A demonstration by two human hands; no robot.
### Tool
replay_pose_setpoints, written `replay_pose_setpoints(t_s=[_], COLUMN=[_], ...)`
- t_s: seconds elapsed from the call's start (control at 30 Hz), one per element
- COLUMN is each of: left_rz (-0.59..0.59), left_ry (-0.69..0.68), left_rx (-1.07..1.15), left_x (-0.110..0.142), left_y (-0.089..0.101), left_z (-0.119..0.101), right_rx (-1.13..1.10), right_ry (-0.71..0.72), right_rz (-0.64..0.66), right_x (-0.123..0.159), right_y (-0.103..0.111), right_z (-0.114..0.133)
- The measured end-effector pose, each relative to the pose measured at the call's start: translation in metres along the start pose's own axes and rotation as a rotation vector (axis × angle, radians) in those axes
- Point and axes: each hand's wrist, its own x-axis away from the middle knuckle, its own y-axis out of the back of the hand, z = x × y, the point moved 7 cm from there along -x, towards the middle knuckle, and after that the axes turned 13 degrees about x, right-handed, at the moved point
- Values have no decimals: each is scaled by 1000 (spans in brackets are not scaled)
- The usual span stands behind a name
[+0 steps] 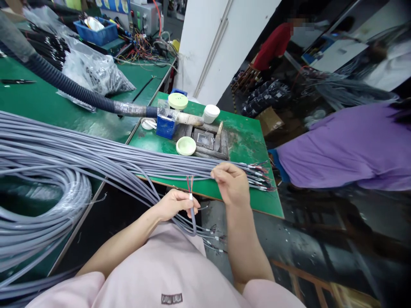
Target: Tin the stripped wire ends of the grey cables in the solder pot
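Note:
My left hand (175, 204) is closed around a grey cable (194, 224) just below its stripped end. Thin coloured wires (190, 184) fan upward from a white band on that cable. To the right, my right hand (233, 184) is raised with thumb and fingers pinched, in front of the long bundle of grey cables (154, 159). Whether anything sits in that pinch I cannot make out. The bundle's stripped ends (261, 177) lie on the green board at the right. More cable ends (214, 234) hang below the board, in front of my body.
Behind the bundle are a soldering pot (205, 140), a pale green lid (186, 146), a white cup (211, 114) and a blue box (165, 127). A ribbed hose (80, 94) crosses the left table. A cable coil (75, 194) lies left. A person in purple (340, 147) is at right.

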Motion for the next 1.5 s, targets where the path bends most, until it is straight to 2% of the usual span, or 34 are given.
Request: replay_pose_setpoints(t_s=[0.07, 0.13, 0.3, 0.5, 0.6, 0.7, 0.8, 0.87, 0.93, 0.97, 1.0, 1.07, 1.1, 1.13, 1.17, 1.2, 1.23, 1.3, 1.37, 1.43, 1.5], left_rz=[-18, -21, -16, -89, -143, -177, -154, -152, -147, -94, 17, 397, 568, 676, 698, 643, 518, 189, -104, -251, -271], left_ry=[-12, -29, -61, -75, -84, -121, -165, -247, -400, -457, -470, -341, -276, -256, -301, -400, -530, -770, -926, -1012, -1046], left_rx=[-10, -23, -34, 33, 124, 239, 284, 222, 36, -91, -224, -450, -543, -638, -748, -871, -1001, -1226, -1370, -1471, -1546], left_x=[0, -2, -5, -5, -6, -10, -14, -8, 8, 19, 28, 45, 53, 57, 56, 49, 39, 21, 10, 5, 3], left_y=[3, 4, 1, 5, 6, 7, 4, -2, -14, -26, -42, -80, -93, -98, -97, -90, -78, -45, -13, 10, 20], left_z=[0, -2, -4, -7, -13, -23, -32, -44, -64, -72, -76, -65, -55, -46, -42, -41, -43, -52, -60, -63, -61], right_rx=[232, 417, 612, 626, 644, 752, 905, 974, 1005, 1007, 1006, 987, 973, 951, 922, 892, 867, 838, 836, 829, 820], right_ry=[15, 63, 214, 361, 555, 789, 899, 936, 958, 950, 924, 815, 750, 696, 654, 622, 596, 552, 520, 493, 471], right_rz=[124, 195, 131, 62, 104, 229, 331, 279, 88, -48, -194, -462, -546, -583, -581, -555, -509, -403, -313, -241, -189], right_x=[6, 15, 27, 31, 39, 56, 63, 57, 40, 29, 17, -8, -20, -31, -42, -51, -58, -69, -77, -83, -88], right_y=[-9, -19, -34, -23, -18, -25, -33, -30, -14, -2, 13, 42, 53, 59, 61, 59, 53, 35, 15, 0, -10], right_z=[3, 9, 25, 27, 29, 28, 21, 24, 35, 44, 52, 66, 70, 73, 74, 73, 71, 64, 55, 47, 39])
